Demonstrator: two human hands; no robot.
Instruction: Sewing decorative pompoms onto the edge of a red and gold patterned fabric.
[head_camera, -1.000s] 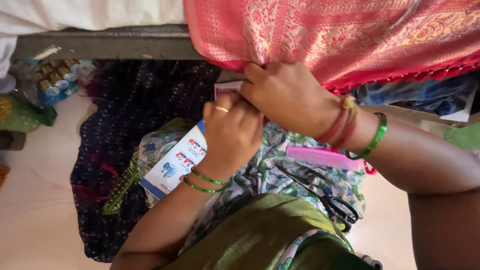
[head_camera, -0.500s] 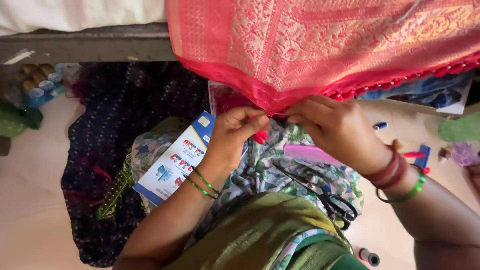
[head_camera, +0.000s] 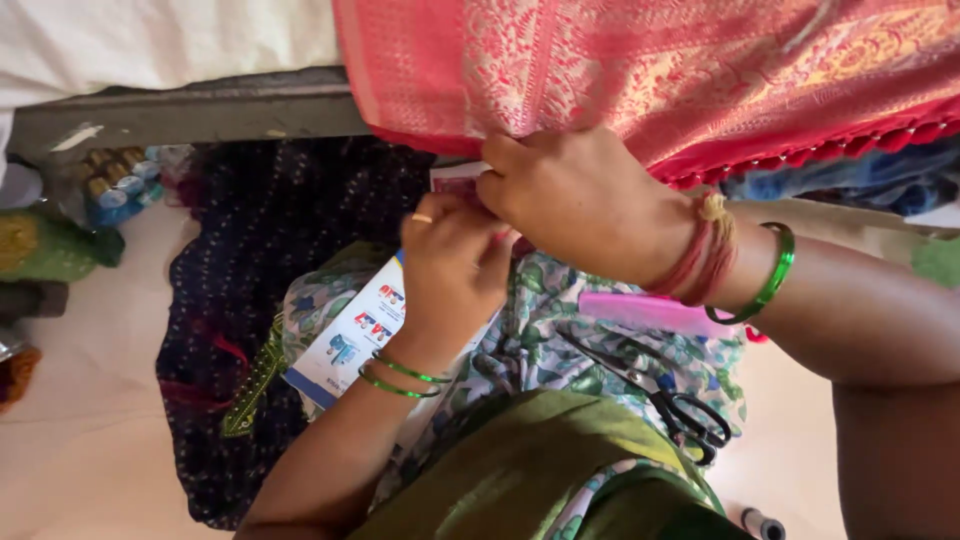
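1. Red brocade cloth (head_camera: 640, 70) hangs from the top edge over the lap.
2. Right hand (head_camera: 580, 195) and left hand (head_camera: 450, 265), both fingers closed, pinch its lower hem together.
3. Pink comb (head_camera: 650, 312) and black scissors (head_camera: 680, 415) lie on the floral lap; printed box (head_camera: 350, 335) under the left wrist.

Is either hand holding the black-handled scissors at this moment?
No. The black-handled scissors lie untouched on the floral cloth in the lap, while the left hand and right hand meet at the red woven fabric's edge.

The left hand (head_camera: 450, 270) wears a gold ring and two green bangles; the right hand (head_camera: 580, 200) wears red threads and one green bangle.
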